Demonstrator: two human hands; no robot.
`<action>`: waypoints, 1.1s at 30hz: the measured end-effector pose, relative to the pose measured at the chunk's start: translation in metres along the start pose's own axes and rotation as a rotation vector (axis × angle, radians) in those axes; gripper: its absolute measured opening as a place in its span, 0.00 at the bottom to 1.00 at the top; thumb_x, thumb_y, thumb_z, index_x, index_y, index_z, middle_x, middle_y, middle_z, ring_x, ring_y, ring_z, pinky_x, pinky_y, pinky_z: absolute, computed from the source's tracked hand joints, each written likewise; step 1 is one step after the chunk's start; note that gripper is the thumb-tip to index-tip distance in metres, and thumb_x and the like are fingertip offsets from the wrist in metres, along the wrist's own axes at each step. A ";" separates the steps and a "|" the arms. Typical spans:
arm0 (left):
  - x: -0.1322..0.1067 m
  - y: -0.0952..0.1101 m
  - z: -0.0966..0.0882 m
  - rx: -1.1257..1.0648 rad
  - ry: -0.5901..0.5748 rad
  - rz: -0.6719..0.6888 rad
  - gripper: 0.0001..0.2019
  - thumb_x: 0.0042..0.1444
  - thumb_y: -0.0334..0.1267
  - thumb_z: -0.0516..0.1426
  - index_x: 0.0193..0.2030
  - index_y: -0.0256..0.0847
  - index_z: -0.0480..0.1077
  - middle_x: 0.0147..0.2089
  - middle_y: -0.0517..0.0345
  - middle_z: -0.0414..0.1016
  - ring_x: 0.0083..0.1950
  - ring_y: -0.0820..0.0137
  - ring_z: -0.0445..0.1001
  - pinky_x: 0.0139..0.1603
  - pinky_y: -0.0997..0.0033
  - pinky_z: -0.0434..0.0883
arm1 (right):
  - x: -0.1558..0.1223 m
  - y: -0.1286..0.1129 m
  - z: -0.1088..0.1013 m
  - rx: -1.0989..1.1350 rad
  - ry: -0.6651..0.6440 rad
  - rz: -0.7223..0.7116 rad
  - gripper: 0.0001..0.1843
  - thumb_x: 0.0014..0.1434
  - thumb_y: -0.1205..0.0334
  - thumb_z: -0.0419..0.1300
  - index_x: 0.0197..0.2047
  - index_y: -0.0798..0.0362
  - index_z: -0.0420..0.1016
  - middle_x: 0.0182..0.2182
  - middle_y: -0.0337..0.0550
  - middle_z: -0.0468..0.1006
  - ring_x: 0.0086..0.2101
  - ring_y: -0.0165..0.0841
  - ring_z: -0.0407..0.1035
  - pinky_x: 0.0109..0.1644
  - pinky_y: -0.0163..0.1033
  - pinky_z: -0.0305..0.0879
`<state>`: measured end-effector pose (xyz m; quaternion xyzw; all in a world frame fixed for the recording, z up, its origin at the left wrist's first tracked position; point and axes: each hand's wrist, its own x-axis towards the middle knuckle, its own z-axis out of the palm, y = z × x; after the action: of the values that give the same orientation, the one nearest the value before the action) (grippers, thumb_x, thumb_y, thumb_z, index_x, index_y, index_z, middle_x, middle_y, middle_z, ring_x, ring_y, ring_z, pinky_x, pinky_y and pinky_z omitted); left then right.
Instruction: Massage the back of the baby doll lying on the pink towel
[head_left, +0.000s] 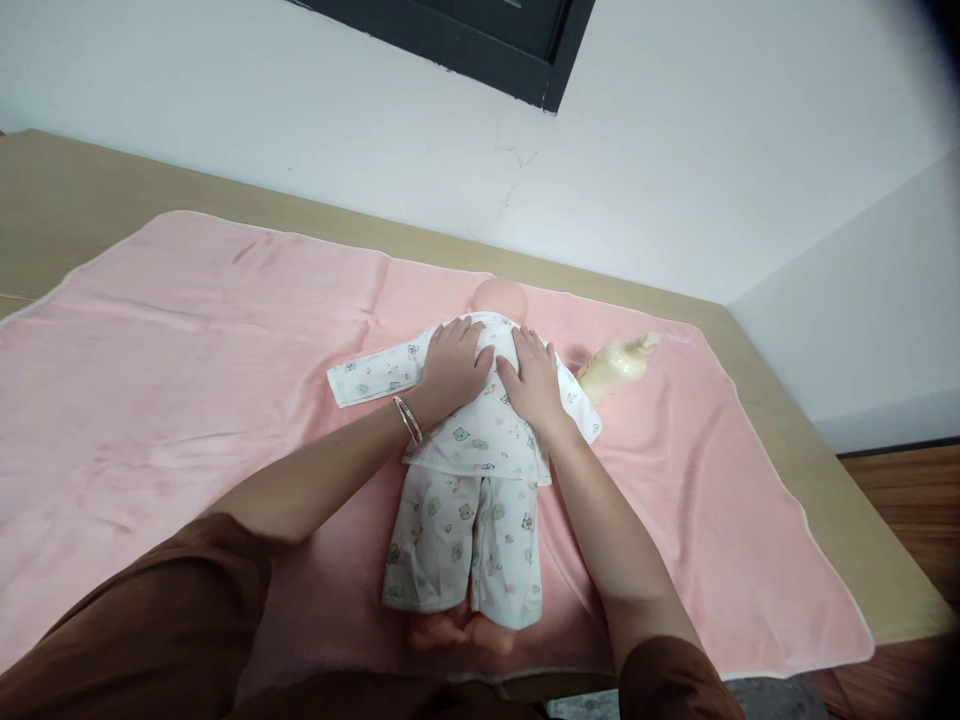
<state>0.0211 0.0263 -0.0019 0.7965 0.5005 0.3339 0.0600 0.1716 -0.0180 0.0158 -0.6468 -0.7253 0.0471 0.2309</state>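
A baby doll (pixel 501 298) lies on its back on a pink blanket (pixel 187 370), dressed in a white printed top (pixel 487 430) and matching trousers (pixel 465 530). My left hand (pixel 452 365) lies flat on the doll's chest on the left side, fingers stretched toward the neck; a bangle (pixel 407 420) is on that wrist. My right hand (pixel 531 378) rests flat beside it on the right side of the chest. The top's left sleeve (pixel 371 375) lies flat and empty. The doll's bare arm (pixel 619 365) sticks out to the right. Its feet (pixel 461 632) show below the trousers.
The blanket covers a wooden table (pixel 795 400) that stands against a white wall (pixel 675 150). A dark frame (pixel 487 40) hangs on the wall above. Wooden floor (pixel 915 520) shows at the right past the table's edge.
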 end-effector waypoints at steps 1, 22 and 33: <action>0.000 0.000 -0.001 -0.001 -0.001 0.000 0.21 0.64 0.41 0.48 0.60 0.35 0.66 0.64 0.41 0.69 0.67 0.53 0.64 0.70 0.45 0.57 | 0.000 0.000 0.000 0.002 0.000 0.001 0.32 0.69 0.51 0.45 0.71 0.57 0.54 0.69 0.55 0.57 0.70 0.43 0.46 0.73 0.59 0.37; -0.004 0.007 -0.010 0.060 0.037 0.019 0.19 0.65 0.40 0.49 0.57 0.34 0.69 0.59 0.42 0.73 0.60 0.53 0.69 0.64 0.51 0.63 | -0.006 -0.011 -0.005 -0.098 0.001 0.023 0.31 0.71 0.53 0.44 0.71 0.60 0.54 0.69 0.58 0.57 0.69 0.45 0.49 0.72 0.58 0.42; -0.010 0.016 -0.018 0.183 0.039 0.049 0.13 0.64 0.38 0.49 0.47 0.35 0.72 0.49 0.41 0.76 0.52 0.51 0.72 0.50 0.52 0.68 | -0.021 -0.034 -0.004 -0.362 0.152 0.023 0.25 0.72 0.59 0.41 0.60 0.62 0.70 0.54 0.61 0.77 0.55 0.45 0.71 0.71 0.60 0.38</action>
<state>0.0205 0.0060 0.0141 0.8040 0.5104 0.3034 -0.0308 0.1435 -0.0440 0.0259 -0.6879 -0.6949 -0.1302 0.1644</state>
